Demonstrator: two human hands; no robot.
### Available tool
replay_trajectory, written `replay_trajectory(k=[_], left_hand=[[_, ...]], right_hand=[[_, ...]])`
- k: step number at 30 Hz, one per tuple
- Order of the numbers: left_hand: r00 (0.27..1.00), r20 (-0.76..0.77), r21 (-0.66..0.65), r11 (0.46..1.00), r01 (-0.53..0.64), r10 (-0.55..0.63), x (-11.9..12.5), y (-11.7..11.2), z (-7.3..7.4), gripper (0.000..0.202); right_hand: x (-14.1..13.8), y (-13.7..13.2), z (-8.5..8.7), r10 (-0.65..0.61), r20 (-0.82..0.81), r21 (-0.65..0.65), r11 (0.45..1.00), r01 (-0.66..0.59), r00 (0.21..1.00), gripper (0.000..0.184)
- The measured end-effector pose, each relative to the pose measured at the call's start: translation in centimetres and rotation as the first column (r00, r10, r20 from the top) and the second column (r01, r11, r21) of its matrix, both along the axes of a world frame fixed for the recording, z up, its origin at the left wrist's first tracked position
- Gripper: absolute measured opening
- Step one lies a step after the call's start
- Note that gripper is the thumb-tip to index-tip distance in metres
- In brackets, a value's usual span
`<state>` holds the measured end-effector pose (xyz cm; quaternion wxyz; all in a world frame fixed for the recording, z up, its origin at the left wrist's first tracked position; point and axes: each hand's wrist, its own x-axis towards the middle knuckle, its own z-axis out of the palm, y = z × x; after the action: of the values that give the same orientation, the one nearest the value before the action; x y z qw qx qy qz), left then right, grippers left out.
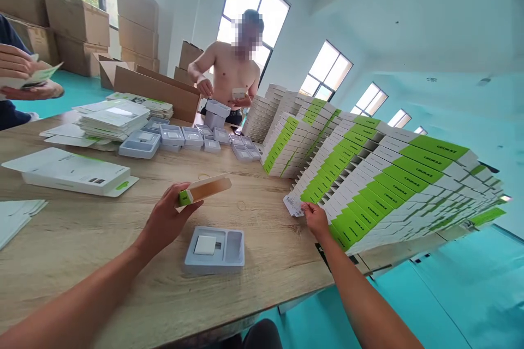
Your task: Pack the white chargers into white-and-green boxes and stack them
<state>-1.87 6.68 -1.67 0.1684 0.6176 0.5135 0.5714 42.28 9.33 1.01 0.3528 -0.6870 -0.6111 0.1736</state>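
My left hand (pixel 167 219) grips an open white and green carton (pixel 204 188), holding it sideways just above the wooden table (pixel 82 240). My right hand (pixel 315 219) pinches a small printed leaflet (pixel 293 205) at the foot of the stacked green and white boxes (pixel 368 191). Between my hands a grey plastic tray (pixel 215 251) lies on the table with a white charger (pixel 204 245) in its left pocket.
Several grey trays (pixel 180 136) and piles of flat cartons (pixel 112 117) lie further back. A person across the table (pixel 229 76) handles a tray. Another person's hands (pixel 20 73) hold cards at the left. Cardboard boxes (pixel 135 16) are piled behind.
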Motion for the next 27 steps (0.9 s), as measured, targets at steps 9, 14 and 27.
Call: replay_trajectory(k=[9, 14, 27], left_hand=[[0.993, -0.088, 0.144, 0.985, 0.094, -0.082, 1.4, -2.0, -0.2, 0.032], [0.898, -0.362, 0.151, 0.935, 0.322, -0.251, 3.2, -3.8, -0.9, 0.037], [0.935, -0.161, -0.029, 0.948, 0.316, -0.316, 3.3, -3.5, -2.2, 0.031]], right_hand=[[-9.2, -6.4, -1.0, 0.21, -0.276, -0.142, 0.956, -0.256, 0.938, 0.035], [-10.1, -7.8, -2.3, 0.176, -0.383, -0.274, 0.916, -0.294, 0.907, 0.024], [-17.1, -8.4, -2.7, 0.037, -0.711, -0.388, 0.812, -0.436, 0.702, 0.04]])
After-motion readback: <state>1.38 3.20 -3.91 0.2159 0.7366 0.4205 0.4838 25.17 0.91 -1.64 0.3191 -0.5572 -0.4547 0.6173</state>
